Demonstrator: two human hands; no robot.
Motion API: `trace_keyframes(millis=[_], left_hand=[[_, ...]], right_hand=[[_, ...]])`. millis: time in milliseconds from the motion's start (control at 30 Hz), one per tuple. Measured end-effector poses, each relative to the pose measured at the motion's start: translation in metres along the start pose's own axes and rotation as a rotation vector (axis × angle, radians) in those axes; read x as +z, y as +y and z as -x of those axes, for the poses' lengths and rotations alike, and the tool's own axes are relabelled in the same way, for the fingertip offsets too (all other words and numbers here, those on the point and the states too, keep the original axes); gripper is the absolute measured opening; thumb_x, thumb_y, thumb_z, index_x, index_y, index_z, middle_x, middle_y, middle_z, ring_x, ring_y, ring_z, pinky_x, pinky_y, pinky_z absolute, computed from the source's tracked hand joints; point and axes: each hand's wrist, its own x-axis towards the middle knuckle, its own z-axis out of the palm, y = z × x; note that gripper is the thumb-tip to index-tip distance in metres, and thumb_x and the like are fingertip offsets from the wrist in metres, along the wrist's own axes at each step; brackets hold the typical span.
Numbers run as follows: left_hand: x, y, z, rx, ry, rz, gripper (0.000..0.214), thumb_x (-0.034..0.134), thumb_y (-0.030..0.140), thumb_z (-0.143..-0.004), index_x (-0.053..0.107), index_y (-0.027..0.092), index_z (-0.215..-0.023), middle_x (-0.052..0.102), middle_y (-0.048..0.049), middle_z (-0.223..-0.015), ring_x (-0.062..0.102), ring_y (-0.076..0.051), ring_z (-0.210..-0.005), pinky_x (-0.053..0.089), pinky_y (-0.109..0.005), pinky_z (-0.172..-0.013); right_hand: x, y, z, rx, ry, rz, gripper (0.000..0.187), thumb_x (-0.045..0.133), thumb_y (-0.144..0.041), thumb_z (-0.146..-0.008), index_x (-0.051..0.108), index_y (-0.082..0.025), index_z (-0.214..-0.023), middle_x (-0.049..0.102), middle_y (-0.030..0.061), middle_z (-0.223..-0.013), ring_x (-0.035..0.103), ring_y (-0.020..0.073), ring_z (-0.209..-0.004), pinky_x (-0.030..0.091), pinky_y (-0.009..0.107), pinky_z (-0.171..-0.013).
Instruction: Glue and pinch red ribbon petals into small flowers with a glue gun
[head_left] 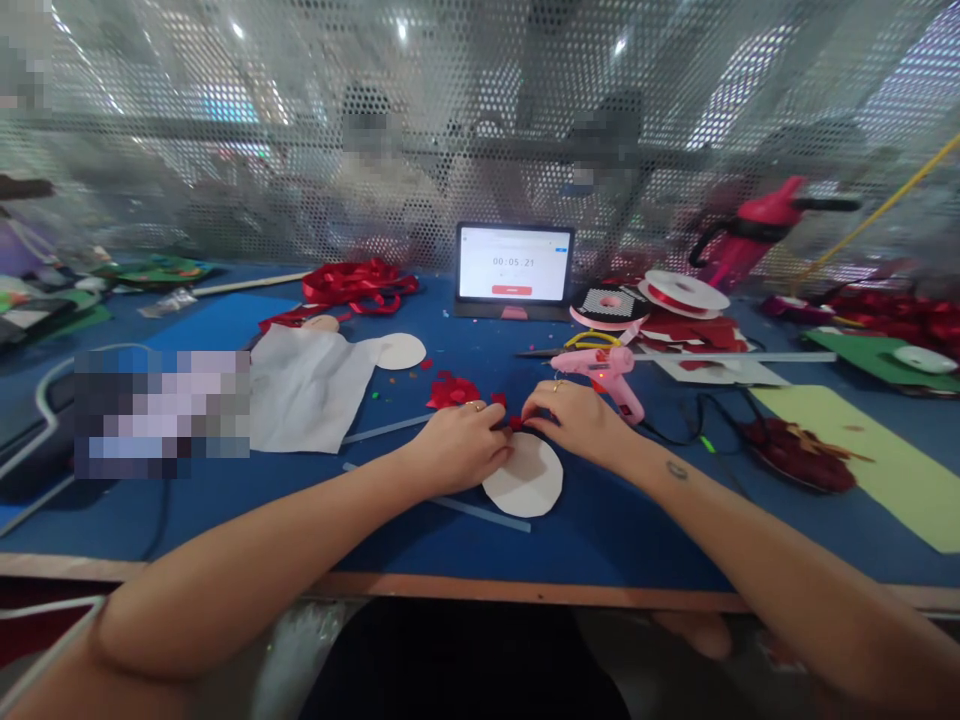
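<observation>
A white paper disc (pixel 525 482) lies on the blue table (pixel 300 500) near its front edge. My left hand (pixel 461 440) and my right hand (pixel 574 420) meet at the disc's far rim, fingers curled together on a small red piece (pixel 515 422) between them. What exactly the fingers pinch is too small to make out beyond its red colour. A pink glue gun (pixel 609 372) lies just behind my right hand. A red ribbon flower (pixel 452 391) sits just beyond my left hand.
A tablet (pixel 514 265) showing a timer stands at the back. Red ribbon (pixel 352 285), ribbon spools (pixel 686 292), white paper (pixel 307 385), another white disc (pixel 400 350), a tray of red scraps (pixel 799 455) and a yellow-green sheet (pixel 862 450) surround the hands. A perforated screen (pixel 450 120) closes the back.
</observation>
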Motion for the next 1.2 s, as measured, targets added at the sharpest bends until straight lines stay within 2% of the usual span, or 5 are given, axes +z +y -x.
trace_keyframes(millis=[333, 633, 800, 967, 1200], left_hand=[[0.002, -0.001, -0.001, 0.001, 0.005, 0.027, 0.031, 0.040, 0.029, -0.088, 0.068, 0.017, -0.091, 0.058, -0.0076, -0.090, 0.058, -0.019, -0.079, 0.049, -0.032, -0.068], [0.000, 0.001, -0.002, -0.016, -0.018, 0.021, 0.031, 0.041, 0.028, -0.087, 0.069, 0.016, -0.090, 0.059, -0.0081, -0.091, 0.058, -0.020, -0.082, 0.049, -0.033, -0.071], [0.002, -0.001, 0.000, -0.013, 0.026, 0.039, 0.030, 0.042, 0.029, -0.087, 0.069, 0.017, -0.090, 0.060, -0.0077, -0.089, 0.058, -0.020, -0.081, 0.049, -0.032, -0.069], [0.007, -0.005, 0.002, -0.041, 0.120, 0.092, 0.024, 0.046, 0.027, -0.084, 0.068, 0.022, -0.092, 0.063, -0.0049, -0.085, 0.061, -0.017, -0.079, 0.046, -0.026, -0.060], [0.010, -0.003, 0.003, -0.197, 0.404, 0.134, 0.015, 0.051, 0.028, -0.082, 0.060, 0.018, -0.077, 0.064, 0.0016, -0.065, 0.059, -0.010, -0.057, 0.038, -0.019, -0.048]], right_hand=[[0.003, 0.005, 0.006, -0.232, 0.134, 0.263, 0.015, 0.048, -0.018, -0.088, 0.062, -0.015, -0.085, 0.063, 0.0043, -0.080, 0.057, 0.0152, -0.076, 0.035, 0.024, -0.055], [0.002, 0.001, 0.004, -0.394, 0.124, 0.507, 0.024, 0.039, -0.002, -0.084, 0.057, -0.015, -0.075, 0.058, 0.0032, -0.072, 0.048, 0.0150, -0.067, 0.024, 0.027, -0.048], [0.005, 0.001, 0.002, -0.371, 0.137, 0.525, 0.024, 0.037, -0.003, -0.085, 0.057, -0.014, -0.077, 0.058, 0.0050, -0.075, 0.048, 0.0153, -0.068, 0.024, 0.027, -0.049], [0.003, 0.000, 0.003, -0.281, 0.165, 0.526, 0.020, 0.041, -0.009, -0.086, 0.058, -0.015, -0.078, 0.060, 0.0050, -0.077, 0.050, 0.0158, -0.070, 0.023, 0.027, -0.048], [-0.007, -0.014, 0.007, -0.188, 0.237, 0.448, 0.027, 0.036, -0.021, -0.092, 0.059, -0.015, -0.078, 0.060, 0.0059, -0.074, 0.051, 0.0156, -0.070, 0.028, 0.027, -0.053]])
